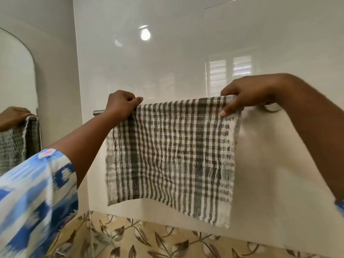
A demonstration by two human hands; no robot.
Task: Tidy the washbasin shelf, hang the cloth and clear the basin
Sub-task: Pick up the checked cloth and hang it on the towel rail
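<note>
at the far left a mirror (pixel 16 75) reflects the scene. the left hand (pixel 122 104) is curled, pinching the checked cloth (pixel 171 155) at its top left corner on the towel rail (pixel 98 112). the cloth drapes over the rail, top edge running level left to right, its length hanging straight down against the wall. the right hand (pixel 247 95) pinches the top right corner. hanging looks nearly done; shelf and basin are out of view.

The left arm wears a loose, elbow-length cotton sleeve (pixel 33 198) printed in blurred blue, navy and cream bands with a pink spot near its hem. Both forearms are bare, without jewellery.
</note>
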